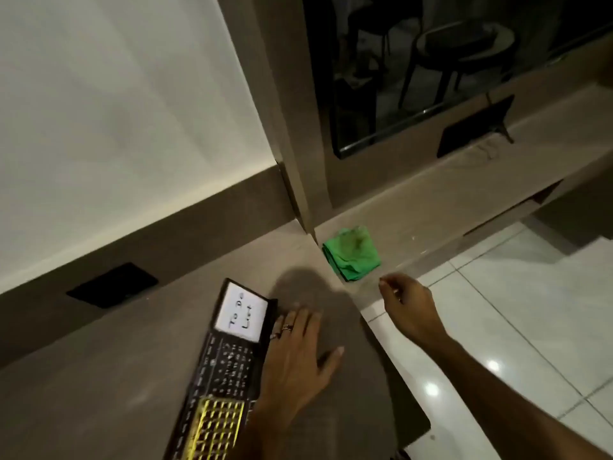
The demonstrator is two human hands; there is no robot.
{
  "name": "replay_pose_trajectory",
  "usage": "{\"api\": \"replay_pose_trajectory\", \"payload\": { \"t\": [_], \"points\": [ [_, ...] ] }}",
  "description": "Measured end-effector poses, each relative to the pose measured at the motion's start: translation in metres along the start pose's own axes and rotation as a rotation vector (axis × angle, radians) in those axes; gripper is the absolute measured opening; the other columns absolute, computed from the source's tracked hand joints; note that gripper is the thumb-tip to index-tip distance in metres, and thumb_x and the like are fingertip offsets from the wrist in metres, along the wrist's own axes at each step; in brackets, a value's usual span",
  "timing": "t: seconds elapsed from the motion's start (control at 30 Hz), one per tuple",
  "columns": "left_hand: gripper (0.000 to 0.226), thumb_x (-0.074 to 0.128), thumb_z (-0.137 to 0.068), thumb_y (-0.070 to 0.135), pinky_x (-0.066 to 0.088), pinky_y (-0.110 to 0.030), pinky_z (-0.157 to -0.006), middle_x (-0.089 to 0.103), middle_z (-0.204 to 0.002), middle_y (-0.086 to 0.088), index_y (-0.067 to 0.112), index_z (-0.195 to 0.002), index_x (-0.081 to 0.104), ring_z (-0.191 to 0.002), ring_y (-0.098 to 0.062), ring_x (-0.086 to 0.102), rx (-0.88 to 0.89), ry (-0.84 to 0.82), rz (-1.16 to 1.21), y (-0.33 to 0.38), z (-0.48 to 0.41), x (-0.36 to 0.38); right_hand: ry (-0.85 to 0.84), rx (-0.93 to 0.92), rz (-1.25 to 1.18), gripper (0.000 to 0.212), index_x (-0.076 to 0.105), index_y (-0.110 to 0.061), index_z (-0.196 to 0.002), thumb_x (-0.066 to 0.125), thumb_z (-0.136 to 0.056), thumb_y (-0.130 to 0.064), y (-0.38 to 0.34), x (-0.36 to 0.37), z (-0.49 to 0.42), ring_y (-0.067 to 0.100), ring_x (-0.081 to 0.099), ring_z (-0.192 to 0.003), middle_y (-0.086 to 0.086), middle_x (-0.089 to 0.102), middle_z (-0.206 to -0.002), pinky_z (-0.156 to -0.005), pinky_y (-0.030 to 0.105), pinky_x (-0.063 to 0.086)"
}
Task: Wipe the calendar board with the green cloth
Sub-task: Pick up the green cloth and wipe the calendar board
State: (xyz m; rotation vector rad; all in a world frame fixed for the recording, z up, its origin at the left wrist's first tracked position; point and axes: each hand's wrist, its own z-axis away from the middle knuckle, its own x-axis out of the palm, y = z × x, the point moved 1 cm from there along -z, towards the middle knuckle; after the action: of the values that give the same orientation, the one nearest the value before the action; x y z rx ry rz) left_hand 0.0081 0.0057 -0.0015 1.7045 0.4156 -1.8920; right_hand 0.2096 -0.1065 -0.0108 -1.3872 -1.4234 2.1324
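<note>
A black calendar board [225, 366] lies flat on the beige counter [99, 386], with a white "To Do List" panel at its far end and a yellow grid near me. My left hand [295, 356] rests flat on the counter, fingers spread, touching the board's right edge. A folded green cloth [351, 254] lies at the inner corner of the counter, beyond the board. My right hand [408, 303] hovers just right of and below the cloth, fingers loosely curled, holding nothing and apart from the cloth.
A dark socket plate [112, 285] sits in the backsplash at left. A tall cabinet panel [292, 127] meets the counter by the cloth. A small black stand [474, 131] rests on the far ledge. White floor tiles [530, 327] lie to the right.
</note>
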Motion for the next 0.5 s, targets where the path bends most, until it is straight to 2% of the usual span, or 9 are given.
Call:
{"api": "replay_pose_trajectory", "payload": {
  "t": [0.07, 0.1, 0.2, 0.3, 0.4, 0.5],
  "points": [
    [0.087, 0.024, -0.087, 0.08, 0.011, -0.045, -0.123, 0.024, -0.163, -0.005, 0.022, -0.153, 0.022, -0.152, -0.023, 0.014, 0.025, -0.031, 0.004, -0.001, -0.01, 0.022, 0.01, 0.037, 0.054, 0.022, 0.069, -0.018, -0.102, 0.054, -0.095, -0.032, 0.017, 0.015, -0.033, 0.006, 0.064, -0.077, 0.001, 0.072, -0.093, -0.065, 0.021, 0.047],
    [0.09, 0.023, -0.086, 0.081, 0.006, -0.046, -0.124, 0.014, -0.165, -0.004, 0.023, -0.155, 0.015, -0.153, -0.022, 0.006, 0.032, -0.014, -0.012, -0.002, -0.012, 0.029, 0.011, 0.043, 0.068, 0.027, 0.068, -0.015, -0.108, 0.052, -0.095, -0.033, 0.024, 0.023, -0.051, 0.016, 0.065, -0.085, 0.005, 0.072, -0.099, -0.073, 0.028, 0.051],
    [0.093, 0.022, -0.085, 0.082, 0.007, -0.05, -0.122, 0.003, -0.167, -0.002, 0.023, -0.156, 0.007, -0.153, -0.022, -0.004, 0.038, 0.028, -0.02, -0.003, -0.018, 0.048, -0.007, 0.117, 0.084, 0.044, 0.06, -0.01, -0.122, 0.047, -0.095, -0.043, 0.03, 0.047, -0.087, 0.033, 0.061, -0.106, 0.016, 0.068, -0.112, -0.091, 0.044, 0.049],
    [0.094, 0.023, -0.085, 0.082, 0.014, -0.052, -0.121, 0.008, -0.167, -0.004, 0.021, -0.156, 0.011, -0.154, -0.024, 0.001, 0.033, 0.035, -0.035, -0.005, -0.019, 0.051, 0.016, 0.13, 0.095, 0.051, 0.058, -0.01, -0.119, 0.049, -0.091, -0.052, 0.033, 0.064, -0.108, 0.036, 0.058, -0.108, 0.017, 0.066, -0.113, -0.092, 0.047, 0.048],
    [0.095, 0.024, -0.085, 0.082, 0.014, -0.052, -0.121, 0.009, -0.167, -0.004, 0.021, -0.156, 0.012, -0.154, -0.024, 0.002, 0.035, 0.041, -0.029, -0.004, -0.021, 0.052, -0.009, 0.227, 0.142, 0.058, 0.06, -0.011, -0.115, 0.063, -0.08, -0.058, 0.031, 0.076, -0.124, 0.038, 0.058, -0.108, 0.016, 0.066, -0.112, -0.09, 0.048, 0.049],
    [0.095, 0.025, -0.085, 0.082, 0.009, -0.051, -0.12, 0.008, -0.167, -0.003, 0.021, -0.156, 0.012, -0.154, -0.024, 0.0, 0.04, 0.027, -0.026, -0.005, -0.02, 0.05, -0.031, 0.335, -0.08, 0.055, 0.067, -0.008, -0.109, 0.078, -0.071, -0.048, 0.026, 0.08, -0.129, 0.033, 0.065, -0.098, 0.014, 0.07, -0.104, -0.084, 0.046, 0.056]
  ]
}}
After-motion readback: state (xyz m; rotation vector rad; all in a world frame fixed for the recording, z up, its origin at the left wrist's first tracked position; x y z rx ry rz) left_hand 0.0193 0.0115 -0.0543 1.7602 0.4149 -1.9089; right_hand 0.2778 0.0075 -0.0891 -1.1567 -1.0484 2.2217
